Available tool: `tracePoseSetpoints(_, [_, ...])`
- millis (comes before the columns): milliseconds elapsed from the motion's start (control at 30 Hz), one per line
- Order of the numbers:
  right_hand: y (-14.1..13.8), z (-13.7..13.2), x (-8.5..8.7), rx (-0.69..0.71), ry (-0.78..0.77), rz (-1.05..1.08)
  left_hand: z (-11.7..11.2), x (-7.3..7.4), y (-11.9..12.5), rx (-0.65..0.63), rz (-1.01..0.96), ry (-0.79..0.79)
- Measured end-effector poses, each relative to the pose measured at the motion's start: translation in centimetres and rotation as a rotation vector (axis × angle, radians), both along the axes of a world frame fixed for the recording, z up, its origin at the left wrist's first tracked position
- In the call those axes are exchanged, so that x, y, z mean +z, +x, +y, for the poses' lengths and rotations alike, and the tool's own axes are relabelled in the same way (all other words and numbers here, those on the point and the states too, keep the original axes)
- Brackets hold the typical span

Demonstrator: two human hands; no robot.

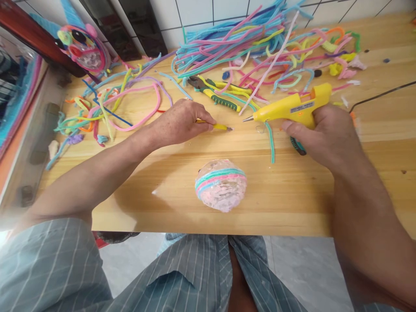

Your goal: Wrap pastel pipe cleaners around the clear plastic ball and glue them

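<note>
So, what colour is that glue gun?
The glue gun in the right hand is yellow with a silvery nozzle, seen best in the head view.

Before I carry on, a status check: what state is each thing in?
Glue gun, held in right hand, orange light lit
Yellow pencil-like tool, held in left hand
Pliers, lying on table
Striped ball, resting on table
Fuzzy stem bundle, loosely piled
Left-side stems, tangled
Craft figure, upright
</note>
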State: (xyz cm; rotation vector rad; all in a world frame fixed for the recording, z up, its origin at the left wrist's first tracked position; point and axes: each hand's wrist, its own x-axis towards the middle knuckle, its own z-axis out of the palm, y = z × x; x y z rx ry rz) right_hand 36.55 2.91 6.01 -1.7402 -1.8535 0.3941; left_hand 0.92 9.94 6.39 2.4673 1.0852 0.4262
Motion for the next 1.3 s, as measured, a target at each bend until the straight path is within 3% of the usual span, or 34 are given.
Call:
tracePoseSetpoints(300, [-0.4, 0.0, 0.0, -0.006, -0.006, 0.042, -0.3, -1.5, -0.6, 0.012, -0.1, -0.055])
tracePoseSetpoints(567, [-0.3, 0.1, -0.1, 0.003, 0.011, 0.03, -0.4, -3.0, 0.3, -0.047, -0.13, -0.03])
tracePoseSetpoints(933, [0.3, 0.1, -0.2, 0.021, 0.029, -0.008, -0.7, -1.6, 0.3, -0.042, 0.066, -0.014])
tracePoseSetpoints(1133, [0.2, 0.1, -0.1, 0.015, 0.031, -0.016, -1.7, -0.4, -1.4, -0.03, 0.162, 0.016])
tracePoseSetpoints(1300, [0.1, 0.2, -0.2, 0.031, 0.038, -0.016, -2.1, -0.3, -1.9, 0.059, 0.077, -0.094])
